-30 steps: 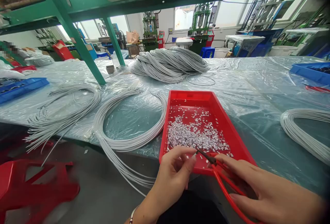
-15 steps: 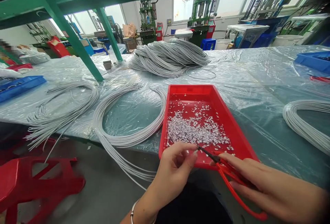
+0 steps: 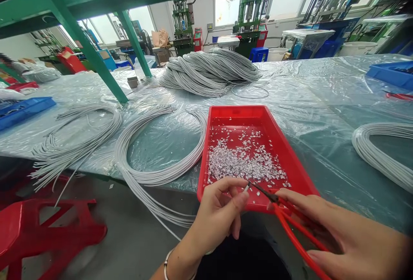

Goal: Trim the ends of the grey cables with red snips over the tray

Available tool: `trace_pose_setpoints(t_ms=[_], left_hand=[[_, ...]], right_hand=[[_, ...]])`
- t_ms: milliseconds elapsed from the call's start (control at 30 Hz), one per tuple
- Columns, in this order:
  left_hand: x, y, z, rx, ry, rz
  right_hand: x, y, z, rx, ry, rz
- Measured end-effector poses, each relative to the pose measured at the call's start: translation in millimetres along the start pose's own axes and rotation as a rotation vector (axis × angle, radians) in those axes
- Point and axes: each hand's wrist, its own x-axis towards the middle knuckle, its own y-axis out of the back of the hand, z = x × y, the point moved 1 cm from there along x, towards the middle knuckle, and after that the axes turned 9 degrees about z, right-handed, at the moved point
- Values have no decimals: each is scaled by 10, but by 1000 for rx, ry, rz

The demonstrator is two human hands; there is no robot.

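My left hand [image 3: 221, 213] pinches a thin grey cable, whose pale end [image 3: 246, 188] pokes out between thumb and forefinger. Wrapped around the red handles of a pair of scissors [image 3: 284, 215] is my right hand [image 3: 332, 228]. The dark blade tips reach the cable end beside my left fingertips; whether they touch it I cannot tell. Both hands are over the near edge of a red tray [image 3: 287, 155], in which many small silvery scraps [image 3: 238, 161] lie. A coil of grey cables [image 3: 129, 142] sits left of the tray, some strands hanging over the table's edge.
A large cable bundle [image 3: 209, 73] lies behind the tray. Further coils rest at left [image 3: 84, 138] and right [image 3: 383, 155]. Blue trays stand at the far left [image 3: 29, 110] and right [image 3: 390, 75]. A green shelf post [image 3: 93, 65] rises from the table; a red stool [image 3: 51, 232] is below left.
My right hand's fingers have spread and the scissors' handles have moved further apart. The cable end shows a little more at my left fingertips. The view has shifted slightly.
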Motion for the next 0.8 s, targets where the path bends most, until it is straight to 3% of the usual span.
trace_pose_setpoints(t_ms=[167, 467, 667, 800], left_hand=[[1, 8, -25, 52, -52, -19], [8, 37, -53, 96, -105, -15], [7, 50, -82, 76, -102, -13], [21, 73, -84, 71, -111, -8]], right_hand=[[44, 22, -163, 83, -16, 11], [54, 35, -219, -29, -69, -69], [86, 63, -169, -29, -26, -155], [105, 71, -74, -2, 26, -104]])
